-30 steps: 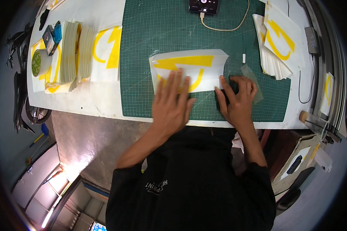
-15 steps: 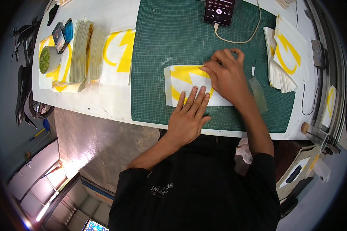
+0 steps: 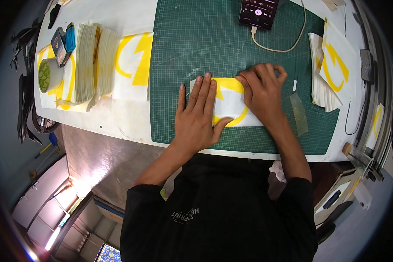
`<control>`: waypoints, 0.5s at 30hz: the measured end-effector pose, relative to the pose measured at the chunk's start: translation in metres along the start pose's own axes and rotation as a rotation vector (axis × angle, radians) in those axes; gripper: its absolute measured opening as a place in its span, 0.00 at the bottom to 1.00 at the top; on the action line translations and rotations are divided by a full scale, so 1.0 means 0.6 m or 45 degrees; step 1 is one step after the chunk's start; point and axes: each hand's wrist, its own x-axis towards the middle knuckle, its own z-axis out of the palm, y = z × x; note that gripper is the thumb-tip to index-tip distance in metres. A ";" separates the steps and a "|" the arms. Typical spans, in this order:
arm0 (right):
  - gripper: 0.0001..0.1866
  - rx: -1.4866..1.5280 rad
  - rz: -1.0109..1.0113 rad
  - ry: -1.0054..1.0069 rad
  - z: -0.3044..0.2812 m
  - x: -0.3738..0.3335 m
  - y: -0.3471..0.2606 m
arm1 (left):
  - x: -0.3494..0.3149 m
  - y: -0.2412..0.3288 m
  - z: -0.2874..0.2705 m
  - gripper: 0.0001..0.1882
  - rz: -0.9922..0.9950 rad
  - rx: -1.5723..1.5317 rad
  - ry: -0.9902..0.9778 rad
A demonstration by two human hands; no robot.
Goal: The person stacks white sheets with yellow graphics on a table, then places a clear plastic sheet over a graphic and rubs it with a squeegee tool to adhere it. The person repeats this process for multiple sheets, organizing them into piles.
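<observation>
A folded white paper sheet point(image 3: 232, 105) with a bold yellow print lies on the green cutting mat point(image 3: 205, 39) in front of me. My left hand point(image 3: 195, 118) rests flat on its left part, fingers straight and a little apart, thumb out to the side. That hand hides most of the sheet's left end. At the far edge, toward the right corner, my right hand point(image 3: 265, 91) has thumb and bent fingers closed together on the paper. The sheet's right end is partly hidden beneath this hand.
Stacks of folded paper point(image 3: 86, 63) stand left beside a green-and-white roll point(image 3: 49, 75) and a small box point(image 3: 62, 46). A phone point(image 3: 257, 13) with a white cable point(image 3: 288, 49) lies at the back. Another paper stack point(image 3: 322, 72) and a clear strip point(image 3: 299, 114) are right.
My left hand has slid left and away from me, and now covers the sheet's left end. My right hand stays at the far edge. The whole view has shifted slightly.
</observation>
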 end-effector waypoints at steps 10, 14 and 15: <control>0.40 0.042 0.048 -0.607 -0.046 -0.054 -0.054 | 0.001 0.004 0.008 0.45 -0.020 0.047 -0.038; 0.40 -0.229 0.119 -0.503 -0.078 -0.081 0.006 | 0.000 0.004 0.003 0.45 0.009 0.057 0.001; 0.39 -0.224 0.141 -0.479 -0.079 -0.081 0.002 | 0.001 0.004 0.004 0.45 0.028 0.066 0.007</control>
